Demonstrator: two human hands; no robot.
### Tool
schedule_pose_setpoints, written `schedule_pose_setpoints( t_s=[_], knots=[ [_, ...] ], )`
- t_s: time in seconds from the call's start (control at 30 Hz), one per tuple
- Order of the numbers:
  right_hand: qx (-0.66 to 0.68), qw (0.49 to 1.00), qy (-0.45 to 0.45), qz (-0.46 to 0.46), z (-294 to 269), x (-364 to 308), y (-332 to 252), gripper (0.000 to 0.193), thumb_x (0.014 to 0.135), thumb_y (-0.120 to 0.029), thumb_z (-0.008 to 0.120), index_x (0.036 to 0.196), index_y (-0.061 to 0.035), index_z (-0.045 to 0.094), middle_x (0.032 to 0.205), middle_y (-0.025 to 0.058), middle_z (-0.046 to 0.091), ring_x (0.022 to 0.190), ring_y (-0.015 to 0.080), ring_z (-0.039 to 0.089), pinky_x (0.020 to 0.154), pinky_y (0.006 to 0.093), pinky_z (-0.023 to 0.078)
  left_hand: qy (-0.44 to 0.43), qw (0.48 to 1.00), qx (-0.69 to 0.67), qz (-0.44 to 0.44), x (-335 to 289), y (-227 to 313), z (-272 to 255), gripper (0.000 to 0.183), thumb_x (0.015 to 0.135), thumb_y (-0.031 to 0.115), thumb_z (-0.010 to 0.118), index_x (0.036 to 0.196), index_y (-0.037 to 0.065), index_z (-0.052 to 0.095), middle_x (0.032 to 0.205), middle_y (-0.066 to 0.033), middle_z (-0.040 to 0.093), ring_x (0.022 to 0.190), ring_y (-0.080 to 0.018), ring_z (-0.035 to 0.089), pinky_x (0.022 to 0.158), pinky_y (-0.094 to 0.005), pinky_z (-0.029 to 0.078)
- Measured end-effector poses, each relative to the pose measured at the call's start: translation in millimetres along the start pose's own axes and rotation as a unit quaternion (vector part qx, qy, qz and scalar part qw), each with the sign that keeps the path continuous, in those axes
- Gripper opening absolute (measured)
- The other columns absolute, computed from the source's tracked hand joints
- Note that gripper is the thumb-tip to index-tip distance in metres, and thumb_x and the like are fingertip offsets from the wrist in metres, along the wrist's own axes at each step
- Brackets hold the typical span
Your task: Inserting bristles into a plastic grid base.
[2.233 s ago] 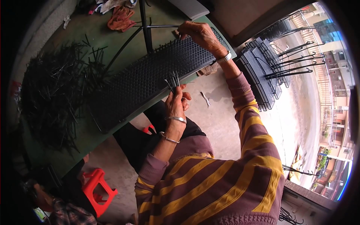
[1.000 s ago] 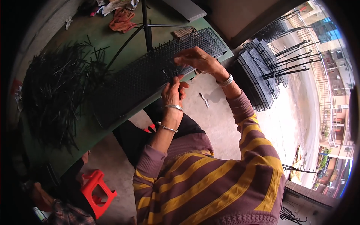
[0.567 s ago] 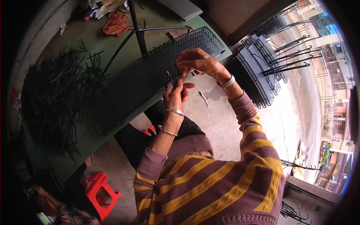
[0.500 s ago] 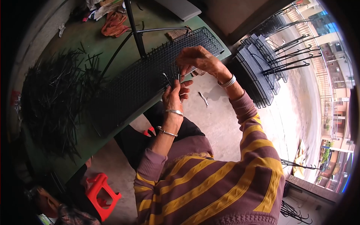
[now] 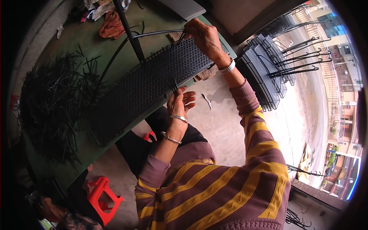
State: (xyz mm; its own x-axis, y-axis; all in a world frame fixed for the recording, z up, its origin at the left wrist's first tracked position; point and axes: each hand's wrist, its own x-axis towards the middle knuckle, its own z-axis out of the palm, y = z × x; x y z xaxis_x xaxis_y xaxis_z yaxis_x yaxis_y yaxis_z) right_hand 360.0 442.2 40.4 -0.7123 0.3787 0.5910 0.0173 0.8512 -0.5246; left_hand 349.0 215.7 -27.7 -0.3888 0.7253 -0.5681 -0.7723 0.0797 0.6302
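Observation:
A long black mesh rack (image 5: 149, 76) lies aslant across the green table. At its near long edge, my left hand (image 5: 179, 101) pinches thin black strips (image 5: 175, 84) between thumb and forefinger, its other fingers loosely bent. My right hand (image 5: 206, 40) is over the far right part of the rack, fingers closed, with a thin black strip (image 5: 181, 37) hanging from the fingertips by the far edge. Short black ends stick up along that far edge. A large heap of similar thin black strips (image 5: 50, 103) covers the table's left side.
A black metal frame (image 5: 132, 38) stands behind the rack. An orange-red cloth (image 5: 112, 25) lies at the far side. Stacked mesh racks with hooked rods (image 5: 260, 69) stand at the right. A red stool (image 5: 103, 199) and another person (image 5: 57, 212) are at the lower left.
My right hand has moved away from my left, up to the rack's far edge, taking a thin strip along. My left hand has stayed by the near edge, slightly lower.

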Motion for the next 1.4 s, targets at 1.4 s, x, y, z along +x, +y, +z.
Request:
schedule_pose_setpoints(
  t_s=[1.4],
  knots=[
    [0.037,0.994,-0.076,-0.072,-6.5,17.2,6.0,0.003,0.085,-0.002,0.055,0.088,-0.0012,0.055,0.077,0.0088,0.062,0.072,0.0196,0.068,0.062,0.0293,0.053,-0.003,0.999,-0.045,0.027,3.6,4.5,-3.5,0.028,0.096,0.035,0.051,0.101,0.008,0.058,0.088,-0.0074,0.065,0.050,-0.0017,0.036,0.043,-0.0163,0.028]
  ],
)
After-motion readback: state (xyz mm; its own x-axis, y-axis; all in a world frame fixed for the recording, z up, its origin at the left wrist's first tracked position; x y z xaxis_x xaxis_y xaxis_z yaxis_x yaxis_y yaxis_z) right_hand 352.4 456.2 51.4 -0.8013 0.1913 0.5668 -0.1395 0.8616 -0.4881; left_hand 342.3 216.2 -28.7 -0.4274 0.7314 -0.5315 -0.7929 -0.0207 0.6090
